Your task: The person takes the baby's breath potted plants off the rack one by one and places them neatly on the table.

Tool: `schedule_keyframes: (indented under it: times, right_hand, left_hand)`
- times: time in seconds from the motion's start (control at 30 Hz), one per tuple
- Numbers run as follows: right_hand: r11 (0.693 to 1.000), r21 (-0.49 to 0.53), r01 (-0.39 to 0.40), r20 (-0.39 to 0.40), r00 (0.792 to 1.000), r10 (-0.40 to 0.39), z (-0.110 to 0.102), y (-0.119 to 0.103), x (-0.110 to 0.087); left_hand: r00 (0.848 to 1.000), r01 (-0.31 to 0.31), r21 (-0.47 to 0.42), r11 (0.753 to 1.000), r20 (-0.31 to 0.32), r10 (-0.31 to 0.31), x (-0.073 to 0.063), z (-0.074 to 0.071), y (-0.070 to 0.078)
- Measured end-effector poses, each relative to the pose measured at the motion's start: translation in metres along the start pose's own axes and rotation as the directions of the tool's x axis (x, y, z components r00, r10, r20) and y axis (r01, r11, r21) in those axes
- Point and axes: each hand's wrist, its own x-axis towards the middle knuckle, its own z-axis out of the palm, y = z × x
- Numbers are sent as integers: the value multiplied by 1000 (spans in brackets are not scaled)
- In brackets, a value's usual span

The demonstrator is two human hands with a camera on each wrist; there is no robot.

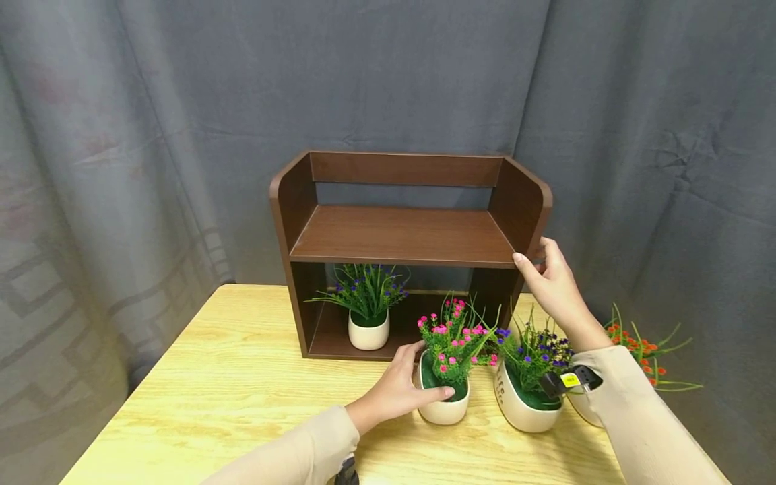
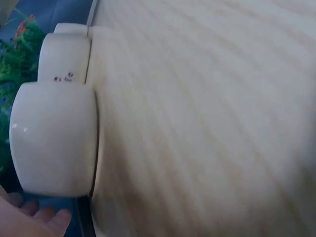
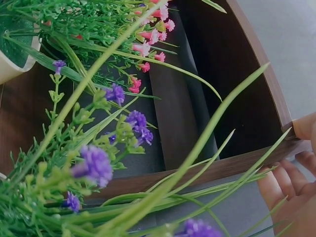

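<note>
My left hand is at a white pot of artificial pink flowers, its thumb across the front rim and its fingers round the left side. In the left wrist view its fingertips show close beside the white pot. With my right hand I grip the right side panel of a dark brown two-tier shelf, thumb on the front edge and fingers on the outer side. The right wrist view shows that hand at the panel, partly behind long green blades.
On the lower tier, at the left, stands a potted plant with blue-purple flowers. Right of the pink one, a purple-flowered pot and an orange-flowered plant stand under my right forearm on the wooden table. Grey curtains hang behind.
</note>
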Motion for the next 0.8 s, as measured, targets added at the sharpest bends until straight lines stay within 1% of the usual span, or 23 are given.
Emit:
schedule_keyframes:
  times: [0.07, 0.17, 0.23, 0.37, 0.47, 0.53, 0.67, 0.8]
  right_hand:
    - [1000, -2, 2, 1, 1000, -2, 0, 0, 0]
    - [1000, 6, 8, -1, 1000, -8, 1, 1, 0]
    - [1000, 9, 11, -3, 1000, -11, 1, 1, 0]
    - [1000, 11, 15, -12, 1000, -15, 0, 1, 0]
    - [1000, 9, 13, -15, 1000, -13, 0, 1, 0]
    - [1000, 10, 11, -15, 1000, -11, 1, 0, 0]
    - [1000, 9, 6, -13, 1000, -6, 1, 0, 0]
    - [1000, 8, 5, -9, 1000, -5, 0, -1, -1]
  left_hand:
    - [1000, 1, -24, 1000, 7, -1, 0, -6, -1]
    - [1000, -14, -48, 999, 18, 15, 1, -15, -5]
    - [999, -28, -39, 999, 25, 29, 1, -21, -7]
    - [996, -85, -5, 996, 26, 85, 1, -31, -14]
    - [993, -114, -12, 993, 24, 114, 1, -39, -18]
    - [993, -119, -18, 993, 21, 119, 1, -46, -20]
    - [992, -128, 12, 992, -1, 128, 1, -61, -23]
    - [989, -139, 42, 989, -51, 141, 3, -77, -25]
